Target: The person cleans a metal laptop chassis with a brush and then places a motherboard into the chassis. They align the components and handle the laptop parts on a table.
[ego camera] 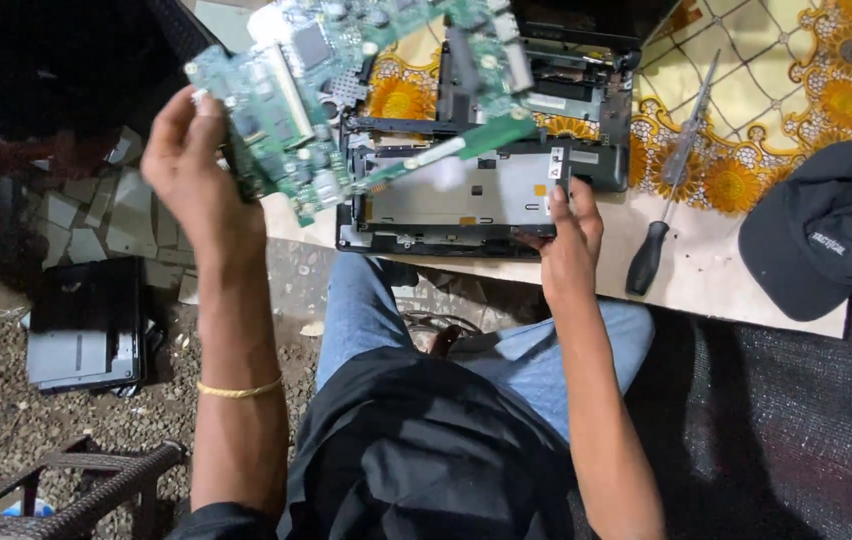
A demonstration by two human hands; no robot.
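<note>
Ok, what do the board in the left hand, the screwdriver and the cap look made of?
The circuit board in the left hand looks like green laminate with metal parts and dark chips. The screwdriver has a shiny, likely steel shaft and a black handle, plastic or rubber. The cap looks like matte dark woven fabric.
</note>
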